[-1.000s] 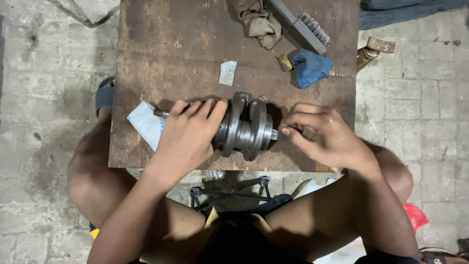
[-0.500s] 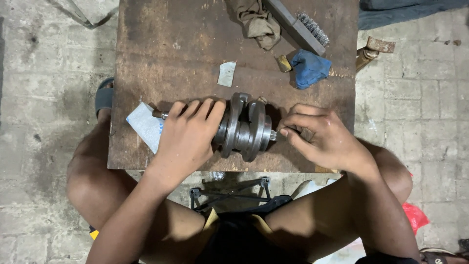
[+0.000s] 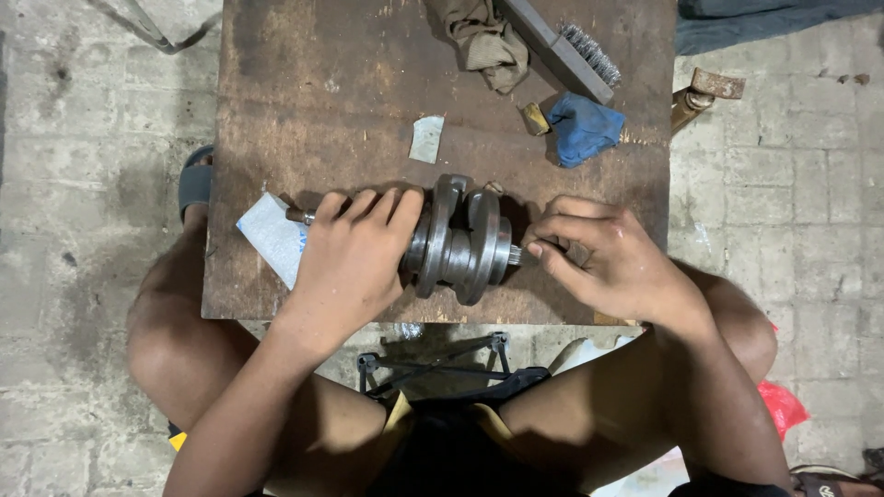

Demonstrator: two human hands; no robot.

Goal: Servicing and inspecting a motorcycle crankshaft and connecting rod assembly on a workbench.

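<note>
Two hands of yours were on one metal part: a grey crankshaft [image 3: 460,241] lying on its side near the front edge of the brown, stained worktop [image 3: 322,110], its shaft running left to right. Your left hand [image 3: 354,262] lay over the left end of the shaft, fingers curled down around it and pressed against the left web, a closed grip on the part. Your right hand [image 3: 603,258] sat at the right end, its fingertips [image 3: 543,250] pinched together at the tip of the shaft; whether they held anything small there could not be told. A pale sheet of abrasive paper [image 3: 272,237] lay partly under your left hand, beside the shaft's thin left tip. A smaller pale scrap [image 3: 426,139] lay on the worktop just behind the crankshaft. Farther back, well apart from your hands, were a crumpled tan rag [image 3: 488,41], a wire brush [image 3: 571,51] with its bristles facing right, and a blue cloth [image 3: 583,129] just beside the brush
</note>
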